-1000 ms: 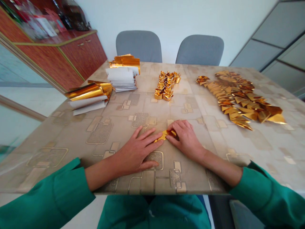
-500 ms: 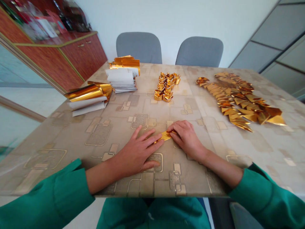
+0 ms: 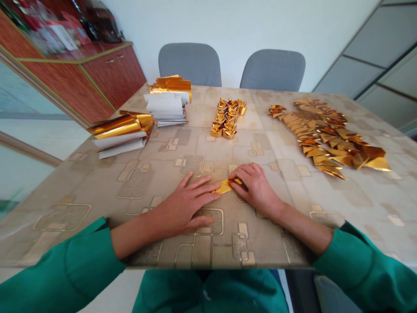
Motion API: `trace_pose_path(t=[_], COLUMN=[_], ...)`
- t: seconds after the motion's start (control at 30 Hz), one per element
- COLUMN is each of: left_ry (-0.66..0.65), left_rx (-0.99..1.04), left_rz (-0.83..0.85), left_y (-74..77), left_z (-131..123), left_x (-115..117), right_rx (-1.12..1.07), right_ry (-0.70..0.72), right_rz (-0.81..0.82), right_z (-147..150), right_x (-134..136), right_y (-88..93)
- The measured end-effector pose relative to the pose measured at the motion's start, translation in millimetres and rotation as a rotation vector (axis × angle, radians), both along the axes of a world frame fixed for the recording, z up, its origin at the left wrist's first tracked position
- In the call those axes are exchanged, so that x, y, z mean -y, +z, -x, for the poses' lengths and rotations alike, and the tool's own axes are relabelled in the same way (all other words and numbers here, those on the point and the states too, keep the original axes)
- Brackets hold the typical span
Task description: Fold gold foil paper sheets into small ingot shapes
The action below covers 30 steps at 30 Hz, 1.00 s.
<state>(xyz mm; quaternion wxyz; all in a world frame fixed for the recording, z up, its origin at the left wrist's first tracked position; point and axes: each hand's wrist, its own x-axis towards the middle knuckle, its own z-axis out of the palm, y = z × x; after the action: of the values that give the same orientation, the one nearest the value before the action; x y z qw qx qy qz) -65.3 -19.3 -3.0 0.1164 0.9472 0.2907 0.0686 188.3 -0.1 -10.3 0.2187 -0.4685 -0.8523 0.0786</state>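
Note:
A narrow folded strip of gold foil [image 3: 226, 187] lies on the patterned table top [image 3: 87, 182], just in front of me. My right hand [image 3: 256, 189] presses down on its right end, with the fingers curled over it. My left hand [image 3: 187, 202] lies flat on the table, its fingertips beside the strip's left end. Farther off stand a row of folded gold foil shapes [image 3: 226, 118] and a spread of gold foil triangles [image 3: 325, 139]. At the far left are two stacks of gold-and-white paper sheets [image 3: 120, 134] [image 3: 169, 104].
Two grey chairs [image 3: 190, 65] [image 3: 273, 69] stand beyond the table's far edge. A red-brown wooden cabinet [image 3: 114, 74] with assorted items on top stands at the back left. The table's near edge runs across under my forearms, which wear green sleeves.
The gold strip now looks flatter and narrower. My right hand sits slightly farther left over it, and my left hand's fingers have drawn closer together.

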Motion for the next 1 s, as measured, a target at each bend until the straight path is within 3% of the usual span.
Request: trace_pose_path(t=[0.17, 0.33, 0.6, 0.83, 1.0], left_ry=[0.125, 0.347, 0.374, 0.394, 0.408], left_rx=[0.082, 0.091, 0.241, 0.482, 0.581], left_rz=[0.038, -0.003, 0.092, 0.305, 0.158], left_y=[10.4, 11.1, 3.5, 0.2, -0.6], left_z=[-20.5, -40.0, -41.0, -46.0, -44.4], left_x=[-12.5, -24.9, -21.7, -17.4, -16.2], right_rx=[0.049, 0.019, -0.047, -0.183, -0.246], right_ry=[-0.009, 0.017, 0.143, 0.177, 0.183], right_rz=[-0.011, 0.017, 0.095, 0.068, 0.018], right_z=[1.5, -0.4, -2.6, 1.5, 3.2], right_x=[1.0, -4.2, -22.8, -21.6, -14.4], right_y=[-0.8, -1.1, 4.1, 0.8, 8.5])
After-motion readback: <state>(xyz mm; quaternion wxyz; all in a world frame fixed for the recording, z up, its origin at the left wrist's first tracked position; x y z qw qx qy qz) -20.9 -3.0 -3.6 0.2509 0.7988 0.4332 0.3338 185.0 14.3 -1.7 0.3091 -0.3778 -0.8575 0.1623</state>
